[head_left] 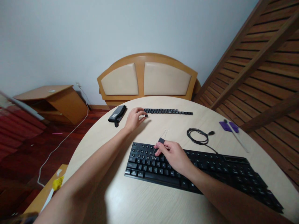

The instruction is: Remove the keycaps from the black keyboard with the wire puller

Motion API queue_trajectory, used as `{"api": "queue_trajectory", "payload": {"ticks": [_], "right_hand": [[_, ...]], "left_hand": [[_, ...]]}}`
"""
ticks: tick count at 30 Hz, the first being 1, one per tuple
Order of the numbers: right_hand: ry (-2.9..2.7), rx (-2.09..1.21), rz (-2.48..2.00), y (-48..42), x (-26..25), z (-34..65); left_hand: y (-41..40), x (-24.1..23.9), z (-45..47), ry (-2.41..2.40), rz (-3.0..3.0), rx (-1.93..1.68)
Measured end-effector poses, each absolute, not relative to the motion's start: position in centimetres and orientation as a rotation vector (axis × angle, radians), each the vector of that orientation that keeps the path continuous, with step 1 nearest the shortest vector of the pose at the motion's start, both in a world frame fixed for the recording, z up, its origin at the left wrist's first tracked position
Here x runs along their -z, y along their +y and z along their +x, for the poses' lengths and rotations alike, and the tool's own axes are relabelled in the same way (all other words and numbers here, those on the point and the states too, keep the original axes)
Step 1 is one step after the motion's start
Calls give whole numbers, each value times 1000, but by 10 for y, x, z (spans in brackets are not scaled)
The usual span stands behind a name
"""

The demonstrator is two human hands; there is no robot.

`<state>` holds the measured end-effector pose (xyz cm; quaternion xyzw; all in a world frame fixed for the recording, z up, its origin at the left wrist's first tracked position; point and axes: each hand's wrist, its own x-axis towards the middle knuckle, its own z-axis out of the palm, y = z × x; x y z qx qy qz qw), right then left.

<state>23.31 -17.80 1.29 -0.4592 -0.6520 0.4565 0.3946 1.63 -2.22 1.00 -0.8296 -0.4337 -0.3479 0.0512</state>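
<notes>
A black keyboard (pixel 161 179) lies across the near part of the round table, with bare switch mounts showing at its upper left where keycaps are off. My right hand (pixel 174 154) hovers over that area, fingers closed around a keycap puller (pixel 161 140) whose wire loops point away from me. Farther off, my left hand (pixel 135 119) pinches a small black keycap (pixel 146 115) at the tabletop. Just beyond those fingertips runs a line of loose black keycaps (pixel 167 111), lined up side by side.
A folded black pouch (pixel 117 114) lies left of my left hand. The coiled keyboard cable (pixel 197 137) rests behind the keyboard. At right are a purple cloth-like piece (pixel 227 126) and a thin pale stick (pixel 237 137). The round table's edge (pixel 81 141) curves around everything.
</notes>
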Motion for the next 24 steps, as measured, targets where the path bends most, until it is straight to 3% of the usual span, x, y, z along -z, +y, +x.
{"api": "queue_trajectory", "payload": {"ticks": [5,24], "right_hand": [[-1649,-1173,-1162,-179,-12,233],[-1694,-1153,-1191,-180,-11,233]], "left_hand": [[10,5,21,-1424,-2418,900],[22,23,22,-1538,-2381,907]]}}
